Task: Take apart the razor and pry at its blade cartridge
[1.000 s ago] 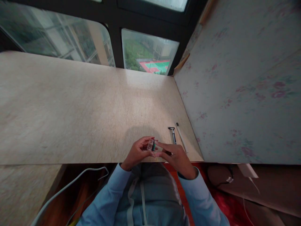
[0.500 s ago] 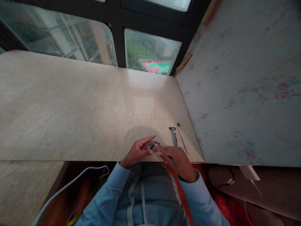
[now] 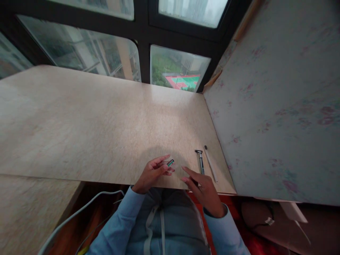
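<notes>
My left hand (image 3: 154, 173) is closed on a small razor cartridge (image 3: 170, 163), black-edged with a green face, pinched between thumb and fingers above the front of the sill. Clear plastic may lie around it, but it is too small to be sure. To its right, my right hand (image 3: 202, 184) is apart from the cartridge, with thumb and forefinger spread and nothing visible between them. Just beyond that hand lies a razor (image 3: 200, 161) with a metallic head and dark handle. A white toothbrush (image 3: 210, 163) with a dark head is beside the razor, nearer the wall.
The marbled sill (image 3: 106, 124) runs up to a dark window frame (image 3: 145, 63). A flowered wall (image 3: 271, 106) bounds it on the right. Below the front edge, a white cable (image 3: 79, 209) loops at left and a white plug-like box (image 3: 293, 211) sits at right.
My right hand has drawn away from the small cartridge, which now stays in my left hand alone. The view has tilted up slightly.
</notes>
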A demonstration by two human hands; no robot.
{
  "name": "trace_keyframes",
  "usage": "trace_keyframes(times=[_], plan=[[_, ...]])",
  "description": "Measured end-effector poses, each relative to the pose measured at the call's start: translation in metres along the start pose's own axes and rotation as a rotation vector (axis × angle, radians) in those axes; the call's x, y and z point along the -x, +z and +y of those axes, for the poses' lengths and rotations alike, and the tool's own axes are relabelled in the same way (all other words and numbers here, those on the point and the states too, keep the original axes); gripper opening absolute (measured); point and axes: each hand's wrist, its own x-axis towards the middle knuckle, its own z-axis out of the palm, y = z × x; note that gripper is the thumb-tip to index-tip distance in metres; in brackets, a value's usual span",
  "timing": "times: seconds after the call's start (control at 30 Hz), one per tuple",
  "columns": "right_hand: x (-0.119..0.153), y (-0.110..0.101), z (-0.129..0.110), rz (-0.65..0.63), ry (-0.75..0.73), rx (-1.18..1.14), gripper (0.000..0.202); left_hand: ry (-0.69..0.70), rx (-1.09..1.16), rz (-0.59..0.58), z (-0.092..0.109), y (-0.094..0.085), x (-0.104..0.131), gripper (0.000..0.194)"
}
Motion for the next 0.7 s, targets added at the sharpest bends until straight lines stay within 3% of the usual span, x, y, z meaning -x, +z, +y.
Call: trace_keyframes(times=[0.17,0.27,0.5,0.7], plan=[[0.014,0.008,0.012,0.037,0.107,-0.086,0.043,-0.019,-0.138,0.192,0.023,-0.024,0.001,0.071],[0.023,0.016,0.019,-0.008,0.172,-0.115,0.046,0.032,-0.274,0.325,0.038,-0.047,-0.003,0.06],[0.038,0.026,0.032,-0.02,0.256,-0.176,0.048,0.059,-0.969,0.743,0.071,-0.111,-0.012,0.028],[0.039,0.03,0.034,-0.023,0.282,-0.206,0.049,0.056,-1.27,0.82,0.101,-0.144,-0.007,0.03]])
